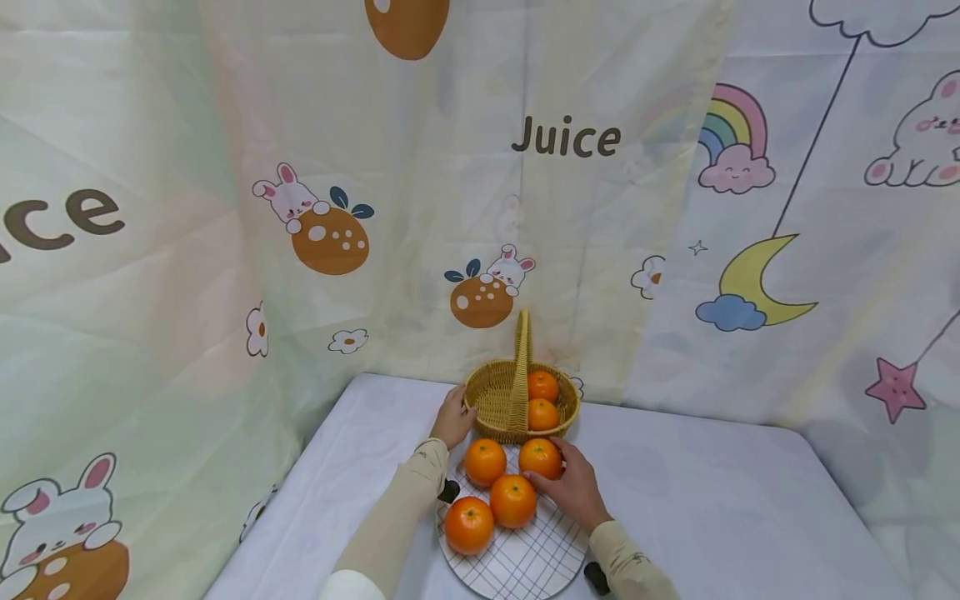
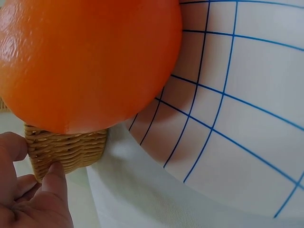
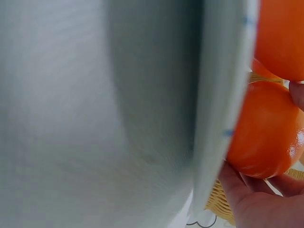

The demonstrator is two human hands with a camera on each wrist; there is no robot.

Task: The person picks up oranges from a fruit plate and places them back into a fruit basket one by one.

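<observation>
A wicker basket [image 1: 491, 398] with a tall handle stands at the back of the table, two oranges [image 1: 542, 400] in its right half. My left hand [image 1: 453, 419] grips its left side; in the left wrist view, fingers press the woven wall [image 2: 71, 151]. With thumb and fingers, my right hand [image 1: 577, 490] holds an orange [image 1: 538, 459] at the plate's far right, just in front of the basket. The right wrist view shows this orange [image 3: 266, 130] between thumb and fingers. Three other oranges [image 1: 513, 501] sit on the white plate [image 1: 525, 560] with blue grid lines.
A white cloth covers the table [image 1: 697, 500]. Printed curtains [image 1: 420, 167] hang close behind the basket and along the sides. A dark strap piece [image 1: 448, 492] shows at my left wrist, another [image 1: 597, 577] near the right sleeve.
</observation>
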